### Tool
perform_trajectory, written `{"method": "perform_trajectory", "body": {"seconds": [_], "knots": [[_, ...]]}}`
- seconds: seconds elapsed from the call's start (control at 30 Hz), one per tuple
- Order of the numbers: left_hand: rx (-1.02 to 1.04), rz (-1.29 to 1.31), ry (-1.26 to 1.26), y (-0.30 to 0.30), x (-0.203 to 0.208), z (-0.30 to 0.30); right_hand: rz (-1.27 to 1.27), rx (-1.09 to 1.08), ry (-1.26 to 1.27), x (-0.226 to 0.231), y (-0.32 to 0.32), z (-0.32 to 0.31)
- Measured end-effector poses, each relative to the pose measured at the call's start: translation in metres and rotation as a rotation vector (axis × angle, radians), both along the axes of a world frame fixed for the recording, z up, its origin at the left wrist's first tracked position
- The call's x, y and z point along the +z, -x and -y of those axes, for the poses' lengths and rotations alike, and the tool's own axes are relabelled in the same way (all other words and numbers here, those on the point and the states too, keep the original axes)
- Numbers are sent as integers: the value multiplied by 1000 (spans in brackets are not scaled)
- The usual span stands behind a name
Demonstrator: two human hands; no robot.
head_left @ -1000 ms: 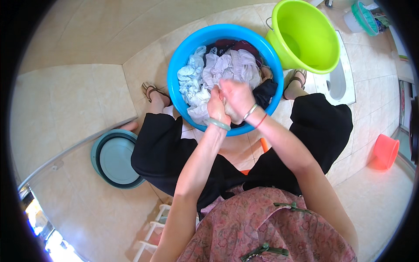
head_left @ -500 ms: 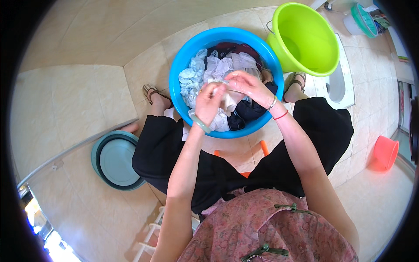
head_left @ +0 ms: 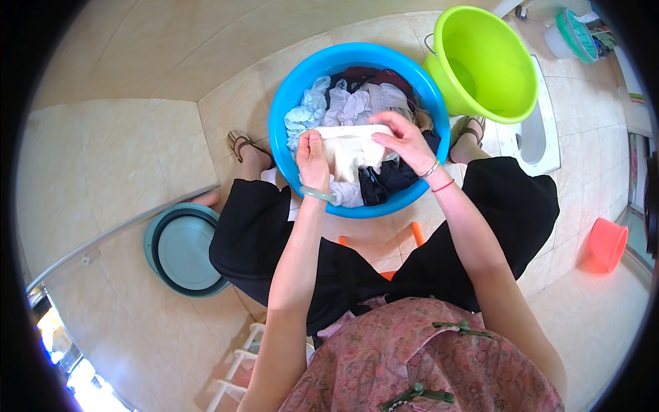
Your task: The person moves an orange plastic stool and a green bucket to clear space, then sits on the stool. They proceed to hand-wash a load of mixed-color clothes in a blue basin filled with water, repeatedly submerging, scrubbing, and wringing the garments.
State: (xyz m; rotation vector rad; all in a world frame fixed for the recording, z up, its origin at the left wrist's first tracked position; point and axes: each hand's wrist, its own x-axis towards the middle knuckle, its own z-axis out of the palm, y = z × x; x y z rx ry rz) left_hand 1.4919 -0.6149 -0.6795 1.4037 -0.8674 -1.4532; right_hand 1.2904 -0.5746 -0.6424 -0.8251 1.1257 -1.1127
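A cream-white garment with a band along its far edge is stretched between my hands, above a blue basin of laundry. My left hand pinches the band's left end. At the other end, my right hand grips the cloth between thumb and fingers. Under and around it lie wet clothes: pale blue cloth at the left, lilac-white cloth in the middle, dark red cloth at the far side and black cloth at the near right.
A lime-green bucket stands against the basin's far right, beside a white squat toilet. A grey-green basin lies at the left. A pink bucket is at the right, a white rack at the near left. My feet flank the blue basin.
My hands were close together over the bunched garment. They have moved apart, the left one leftward, and the garment is now spread out with its band pulled straight.
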Motion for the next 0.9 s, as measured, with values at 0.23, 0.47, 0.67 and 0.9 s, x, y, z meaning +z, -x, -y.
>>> {"method": "perform_trajectory", "body": {"seconds": [0.23, 0.47, 0.67, 0.9], "knots": [[-266, -1098, -307, 24, -5, -7, -973, 32, 671, 44, -78, -17], [50, -290, -452, 88, 27, -42, -1010, -223, 326, -16, -21, 11], [-1, -781, -304, 44, -9, -40, -875, -112, 484, 29, -84, -21], [-12, -248, -540, 76, 48, -49, -1012, -126, -40, -56, -16, 3]]}}
